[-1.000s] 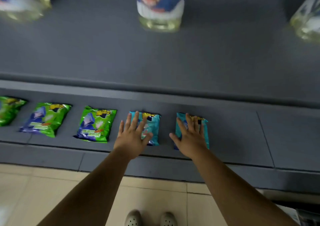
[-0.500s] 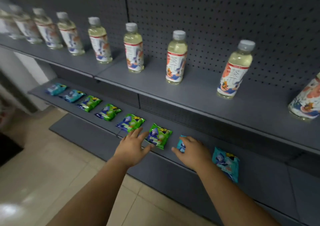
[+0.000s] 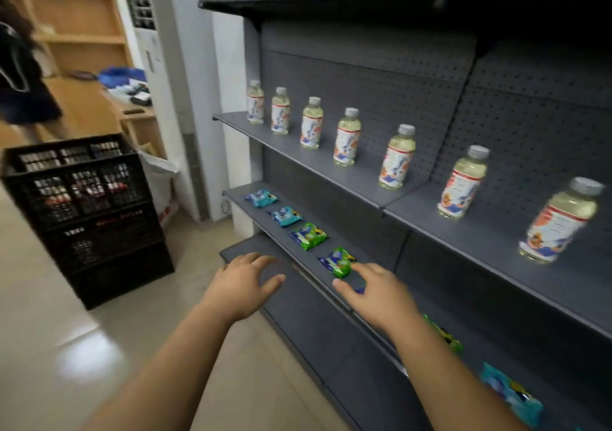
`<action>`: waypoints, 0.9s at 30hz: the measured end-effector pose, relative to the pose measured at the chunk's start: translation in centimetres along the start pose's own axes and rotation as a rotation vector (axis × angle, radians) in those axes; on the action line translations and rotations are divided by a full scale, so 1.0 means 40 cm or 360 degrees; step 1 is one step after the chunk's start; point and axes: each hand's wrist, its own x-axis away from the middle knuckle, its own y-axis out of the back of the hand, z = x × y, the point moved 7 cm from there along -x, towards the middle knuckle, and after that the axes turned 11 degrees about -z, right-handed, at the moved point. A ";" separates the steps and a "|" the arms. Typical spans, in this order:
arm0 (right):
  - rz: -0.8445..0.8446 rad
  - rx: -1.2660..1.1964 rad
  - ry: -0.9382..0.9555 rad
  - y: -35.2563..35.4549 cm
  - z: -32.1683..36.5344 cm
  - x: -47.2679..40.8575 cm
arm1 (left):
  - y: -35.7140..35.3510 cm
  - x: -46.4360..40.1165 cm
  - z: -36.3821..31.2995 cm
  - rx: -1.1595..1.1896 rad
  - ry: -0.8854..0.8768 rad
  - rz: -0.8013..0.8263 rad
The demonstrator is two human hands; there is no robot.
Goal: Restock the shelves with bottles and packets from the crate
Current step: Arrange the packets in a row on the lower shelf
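Observation:
A row of pale-yellow bottles (image 3: 344, 137) stands on the grey middle shelf (image 3: 361, 180). Blue and green snack packets (image 3: 307, 235) lie in a line along the lower shelf (image 3: 291, 258). My left hand (image 3: 243, 285) hovers with fingers spread and holds nothing, off the shelf's front edge. My right hand (image 3: 374, 293) is flat over the lower shelf beside a green packet (image 3: 337, 261), partly covering another packet under it. A black crate (image 3: 82, 205) stands on the floor to the left, stacked on more crates.
A white sack (image 3: 160, 182) leans between the crate and the wall. Wooden shelving (image 3: 79, 33) and a counter fill the far left, where part of another person (image 3: 20, 76) shows. An upper shelf (image 3: 331, 0) overhangs the bottles. Tiled floor (image 3: 49, 331) spreads below.
My view has swung left and up, from the packets to the whole shelving and the crate. Both hands have lifted off the two blue packets and drifted left along the lower shelf.

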 end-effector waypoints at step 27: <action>0.0484 -0.0441 0.1036 -0.664 1.394 -0.825 | 0.387 -0.374 1.319 -0.0013 0.1145 -0.0564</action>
